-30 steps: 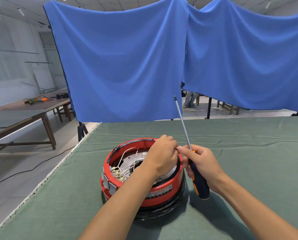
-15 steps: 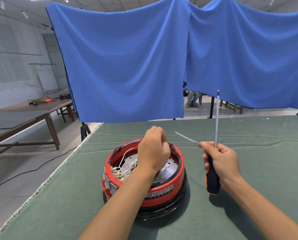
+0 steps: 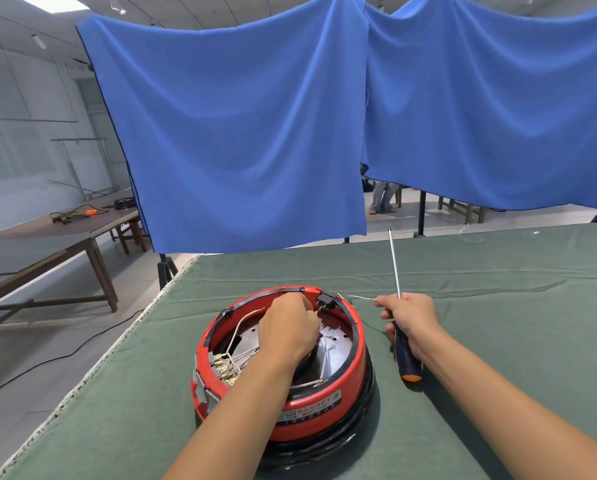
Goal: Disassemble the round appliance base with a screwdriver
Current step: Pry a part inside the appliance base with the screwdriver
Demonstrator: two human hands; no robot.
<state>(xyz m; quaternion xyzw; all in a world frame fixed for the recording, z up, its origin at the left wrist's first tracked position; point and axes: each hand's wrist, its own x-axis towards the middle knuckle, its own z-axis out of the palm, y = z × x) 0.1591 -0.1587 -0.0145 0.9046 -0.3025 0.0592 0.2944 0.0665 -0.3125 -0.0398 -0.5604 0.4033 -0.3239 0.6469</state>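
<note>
Progress looks partial: the round appliance base (image 3: 283,372) sits upside down near the table's (image 3: 497,341) left front edge, its red shell already open so that the metal plate (image 3: 338,344), the loose white wires (image 3: 245,320) and a row of brass terminals (image 3: 226,367) at the left inner wall show. A black connector block (image 3: 325,300) perches on the far rim. You have one thin wire lead (image 3: 361,298) out past the rim on the right — so the wiring is coming off, while the shell, the plate and the remaining leads are, as far as I can judge, yet to be separated.

Your left hand (image 3: 288,329) reaches down into the shell from the near side, knuckles up, fingers curled toward the far rim close to the connector block; they seem to pinch something small there, though the back of the hand hides it, so I cannot tell what the grip is on.

Your right hand (image 3: 411,318) hovers just right of the base, wrapped firmly around the screwdriver (image 3: 399,306) — dark handle with an orange butt pointing down toward the green cloth, long shaft standing nearly upright with the tip well clear of any screw. Thumb and forefinger of that hand also nip the brass end of the freed lead.
</note>
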